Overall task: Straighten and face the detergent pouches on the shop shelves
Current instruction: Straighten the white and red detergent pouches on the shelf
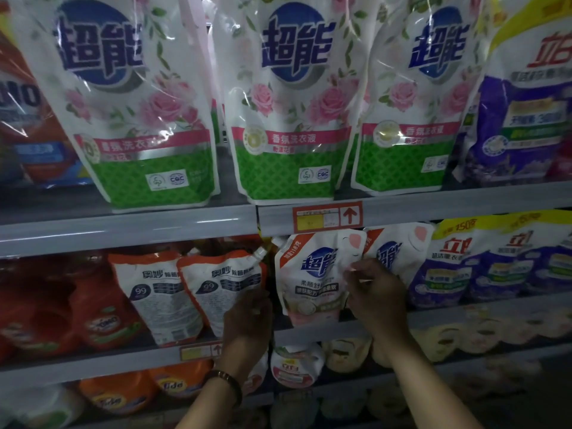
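Now the right hand [376, 292] pinches the right edge of the pink pouch [309, 274], which leans on the middle shelf [464, 317], spout up-left; the left hand [247, 317], just left of it, meets the orange pouch [223, 286], grip unclear.

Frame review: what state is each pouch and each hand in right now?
Small white-and-pink spouted pouch: tilted, front out, held at its right edge.
Right-hand orange-and-white spouted pouch: leaning, fine-print side out.
Middle large white rose-print pouch: standing on the upper shelf, front out.
Right hand: pinches the white-and-pink pouch.
Left hand: at the orange-and-white pouch's lower corner; grip unclear.
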